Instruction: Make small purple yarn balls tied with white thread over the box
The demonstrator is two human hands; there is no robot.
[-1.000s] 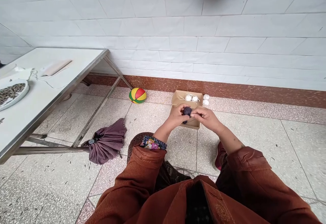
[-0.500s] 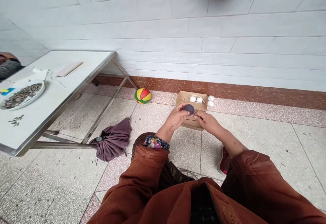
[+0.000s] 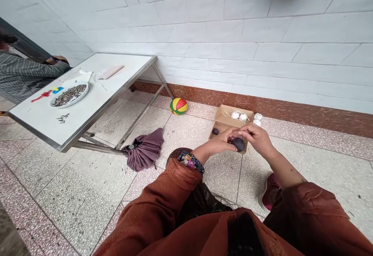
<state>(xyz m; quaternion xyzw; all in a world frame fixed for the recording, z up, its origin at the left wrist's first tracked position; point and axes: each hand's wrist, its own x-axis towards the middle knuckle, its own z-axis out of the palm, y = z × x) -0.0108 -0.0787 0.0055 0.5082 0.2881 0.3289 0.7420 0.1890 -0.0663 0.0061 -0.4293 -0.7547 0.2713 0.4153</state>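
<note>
My left hand [image 3: 223,141] is closed around a dark grey-purple ball of yarn [image 3: 239,144], thumb along its near side. Fingertips pinched, my right hand [image 3: 256,135] meets the left one just above the ball; whatever lies in that pinch is too small to make out. Both hands are over an open cardboard box [image 3: 211,131] on the floor. A second dark yarn ball [image 3: 215,131] lies in the box's near part, and white yarn balls [image 3: 235,114] with loose strands rest in its far part. More white balls [image 3: 257,119] sit against its right side.
To the left stands a metal-framed white table [image 3: 84,122] with a plate of seeds [image 3: 70,94]. A person in a checked sleeve [image 3: 32,71] sits beyond it. A colourful ball [image 3: 178,106] and a folded purple umbrella [image 3: 145,149] lie on the floor. A tiled wall [image 3: 204,32] runs behind.
The view has swung left, bringing the person at the table into sight. My hands have drawn closer together around the yarn ball, and the dark ball in the box now shows.
</note>
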